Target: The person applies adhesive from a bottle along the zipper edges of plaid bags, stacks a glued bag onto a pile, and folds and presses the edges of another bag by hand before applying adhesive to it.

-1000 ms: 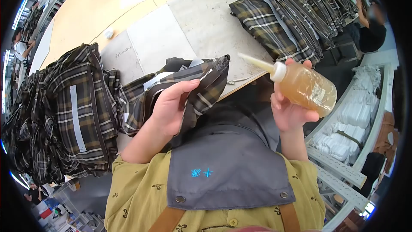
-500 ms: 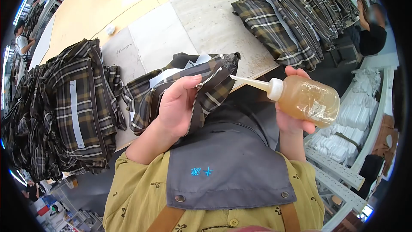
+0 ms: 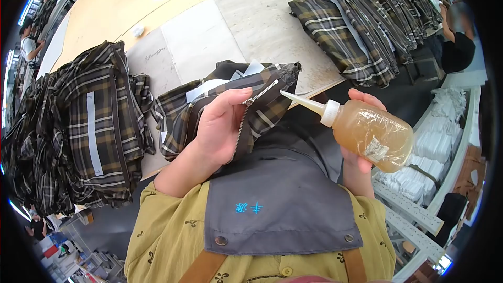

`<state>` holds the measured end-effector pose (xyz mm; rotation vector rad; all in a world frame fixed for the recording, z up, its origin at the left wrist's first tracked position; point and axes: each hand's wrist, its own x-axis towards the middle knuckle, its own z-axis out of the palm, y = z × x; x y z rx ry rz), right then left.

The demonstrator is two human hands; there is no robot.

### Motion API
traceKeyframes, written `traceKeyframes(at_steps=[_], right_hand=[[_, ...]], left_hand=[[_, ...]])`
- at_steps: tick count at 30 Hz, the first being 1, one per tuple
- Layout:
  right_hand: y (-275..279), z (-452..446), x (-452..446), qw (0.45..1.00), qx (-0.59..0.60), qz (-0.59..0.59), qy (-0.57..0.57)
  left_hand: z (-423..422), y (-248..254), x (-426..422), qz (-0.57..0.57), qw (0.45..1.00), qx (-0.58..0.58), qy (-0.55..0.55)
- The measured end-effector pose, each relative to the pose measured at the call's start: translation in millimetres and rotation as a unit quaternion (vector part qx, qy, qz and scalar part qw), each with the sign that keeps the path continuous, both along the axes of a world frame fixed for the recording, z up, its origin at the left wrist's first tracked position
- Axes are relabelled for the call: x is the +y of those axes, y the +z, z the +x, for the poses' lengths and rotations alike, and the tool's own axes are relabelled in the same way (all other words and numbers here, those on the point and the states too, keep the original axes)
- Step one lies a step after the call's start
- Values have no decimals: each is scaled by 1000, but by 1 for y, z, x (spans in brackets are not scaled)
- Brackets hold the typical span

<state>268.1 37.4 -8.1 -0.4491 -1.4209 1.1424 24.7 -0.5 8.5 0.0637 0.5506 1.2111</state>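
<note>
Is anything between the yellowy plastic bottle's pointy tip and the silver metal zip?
Nothing visible. The bottle, in the right hand, has its pale tapered tip near the zip on the brown plaid cloth in the left hand.

Grey-brown plaid garment with zip (image 3: 181,120): matt woven cloth, frayed at the corner. Silver toothed zip (image 3: 264,90): metal, shiny. Amber-filled squeeze bottle (image 3: 374,133): translucent plastic, glossy, crinkled clear film on it; white collar, smooth plastic. Dark grey apron (image 3: 283,199): matt cloth, metal snaps. Pale worktop (image 3: 201,34): paper-like sheets, scuffed, matt.
</note>
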Motion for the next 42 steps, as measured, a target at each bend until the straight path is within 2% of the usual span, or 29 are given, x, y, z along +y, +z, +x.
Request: traceKeyframes(at_steps=[6,19,23,26,28,31,32,33,37,39,42], right_hand=[[3,-5,-7,1000,-12,-28,-1],[18,-13,-25,991,-70,-114,31],[19,-9,-24,993,-64,-70,68],[18,-2,-22,995,-78,-19,52],[17,3,-21,997,-75,6,-2],[14,5,-22,997,-45,-36,-51],[10,10,-13,997,-69,28,-23],[9,10,-12,997,-69,28,-23],[9,3,-16,999,-44,12,3],[9,-1,-23,997,-44,-64,-21],[9,1,-27,994,-70,-84,-21]], left_hand=[[1,-1,0,-42,998,54,5],[2,5,0,-19,998,54,-6],[2,3,0,-9,1000,19,-7],[1,0,0,-11,1000,-9,-4],[1,-2,0,-18,1000,-9,-4],[2,-2,1,-2,1000,-9,-10],[3,0,2,-6,1000,-10,-8],[3,0,2,-9,1000,-10,-5],[1,-2,1,-2,1000,10,-5],[1,-2,1,-14,1000,27,-3],[1,4,0,-14,1000,13,-22]])
